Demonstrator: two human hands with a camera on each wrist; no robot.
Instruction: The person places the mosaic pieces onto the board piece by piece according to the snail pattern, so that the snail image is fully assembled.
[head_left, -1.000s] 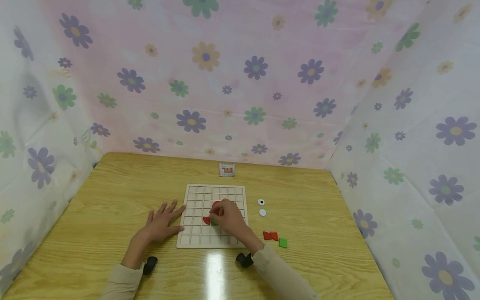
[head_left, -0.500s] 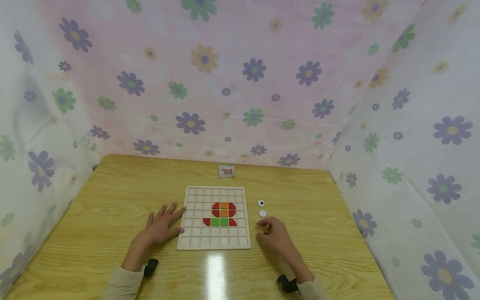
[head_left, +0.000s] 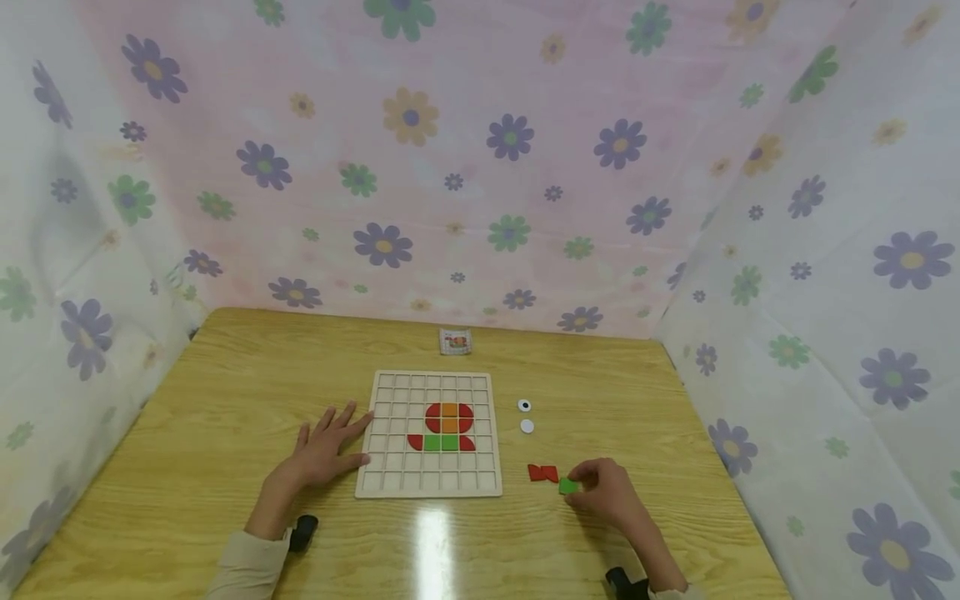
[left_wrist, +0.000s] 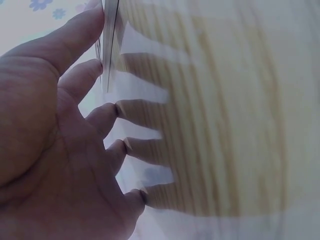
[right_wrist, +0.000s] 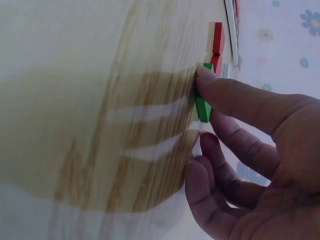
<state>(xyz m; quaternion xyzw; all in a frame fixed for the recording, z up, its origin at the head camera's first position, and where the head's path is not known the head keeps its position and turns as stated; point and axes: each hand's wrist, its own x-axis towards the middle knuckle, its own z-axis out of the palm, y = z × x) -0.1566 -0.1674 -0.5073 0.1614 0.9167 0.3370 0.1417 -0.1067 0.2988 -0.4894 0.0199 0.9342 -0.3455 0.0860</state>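
In the head view my right hand [head_left: 609, 493] pinches a green square tile [head_left: 567, 486] by its edges, thumb on the near side. The right wrist view shows the thumb on this green tile [right_wrist: 203, 109], which sits at the tabletop. Two red tiles [head_left: 536, 473] lie just left of it, touching each other. My left hand [head_left: 318, 458] rests spread on the table, its thumb and index fingertip at the left edge of a wooden grid board [head_left: 427, 496]. Red, orange and green tiles [head_left: 449, 443] fill several of the board's cells.
Right of the board lie a white disc with a black dot [head_left: 524, 406] and a plain white disc [head_left: 527, 427]. Behind the board lies a small picture card [head_left: 455, 342]. Flowered cloth [head_left: 465, 150] encloses the wooden table [head_left: 285, 367] at the back and sides.
My right hand has moved from over the board rightward and toward me to the loose tiles, and now pinches the green one. A green tile it was placing lies in the board. The left hand stays put.
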